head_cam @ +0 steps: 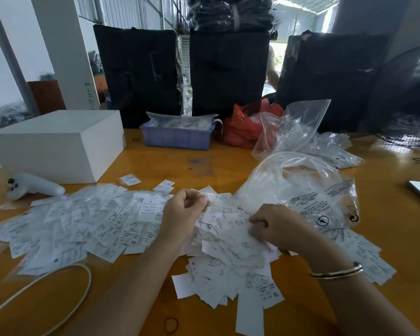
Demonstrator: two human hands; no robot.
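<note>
- Your left hand [183,210] is curled, its fingertips pinching what looks like a single small white printed paper label [207,202] held just above the orange wooden bench [180,166].
- Your right hand [273,226] is curled too, gripping a clump of labels at the top of the loose heap of white size labels [228,253].
- That heap lies between your hands and runs toward you. Its labels point every way, with no shared long axis.
- The flat spread of labels [83,226] lies to the left, just beside your left hand, so that hand is the nearer one for laying a label down there.
- The clear plastic bag with black print [301,190] sits behind your right hand, touching the heap.
</note>
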